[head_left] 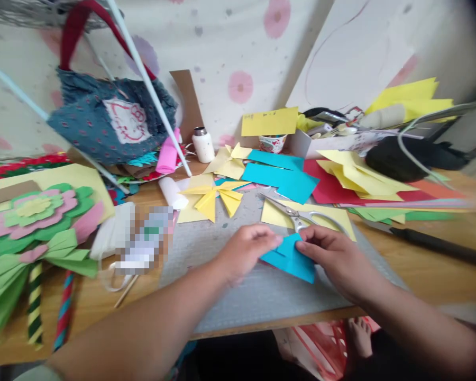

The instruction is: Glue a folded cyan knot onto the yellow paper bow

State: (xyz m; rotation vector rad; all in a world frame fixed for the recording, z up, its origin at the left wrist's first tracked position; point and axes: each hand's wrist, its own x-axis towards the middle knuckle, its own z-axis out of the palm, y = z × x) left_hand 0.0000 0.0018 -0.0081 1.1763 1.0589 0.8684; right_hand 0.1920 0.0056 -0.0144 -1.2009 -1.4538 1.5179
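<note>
A small sheet of blue paper (297,264), partly folded, is held between my two hands above the grey cutting mat (230,301). My left hand (248,248) pinches its upper left edge with thumb and finger. On the opposite side, my right hand (329,254) grips the upper right corner, thumb on top. Just beyond my fingers, silver scissors (301,214) lie with parted blades on a pale yellow sheet (273,212). Farther back rest more blue sheets (280,179) and a folded yellow paper bow (218,198).
Paper flowers (34,209) and a green paper bow (43,256) lie at left, near white tissue packs. A denim bag (111,116) stands behind thin white poles. A white bottle (202,145) is at the back. At right are red paper (329,185) and a black-handled knife (440,246).
</note>
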